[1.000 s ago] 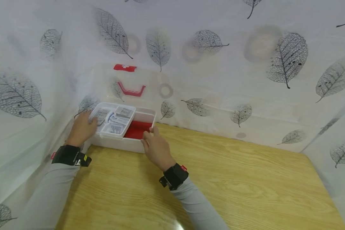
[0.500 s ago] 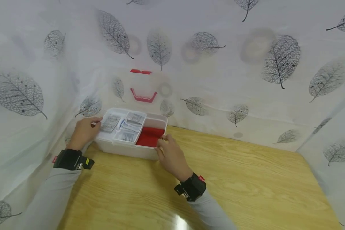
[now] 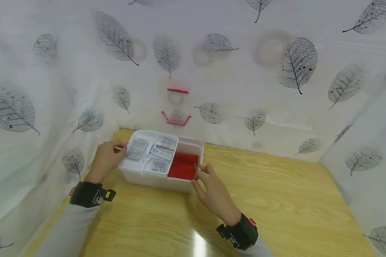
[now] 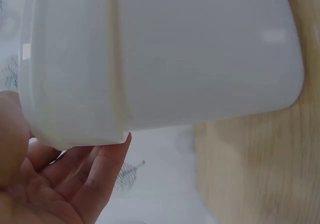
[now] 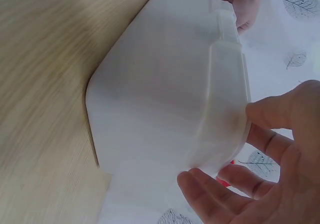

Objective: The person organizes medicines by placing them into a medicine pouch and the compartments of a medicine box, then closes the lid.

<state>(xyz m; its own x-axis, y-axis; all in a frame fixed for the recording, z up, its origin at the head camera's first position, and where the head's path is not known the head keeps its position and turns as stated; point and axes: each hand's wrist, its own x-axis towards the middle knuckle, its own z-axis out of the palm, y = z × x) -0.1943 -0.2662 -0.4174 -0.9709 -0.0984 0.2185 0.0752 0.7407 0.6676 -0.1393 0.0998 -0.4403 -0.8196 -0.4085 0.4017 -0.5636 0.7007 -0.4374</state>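
Note:
A white plastic first-aid box (image 3: 154,181) stands open on the wooden table, its see-through lid raised behind it. On the lid are a red handle (image 3: 176,120) and a red strip (image 3: 177,91). In the box's left part sits a white divided tray (image 3: 140,166) with printed packets (image 3: 137,149) in it. A red cloth-like item (image 3: 184,166) fills the right part. My left hand (image 3: 107,159) grips the left rim, fingers under its lip in the left wrist view. My right hand (image 3: 217,194) holds the front right corner, thumb on the front and fingers along the side.
The wooden table (image 3: 276,200) extends to the right and toward me. A white leaf-patterned curtain (image 3: 228,82) hangs close behind the box and along the left side.
Both hands have shifted the box right and toward me, away from the left corner. The lid has moved along, its red strip now seen nearly edge-on. The head view has turned slightly.

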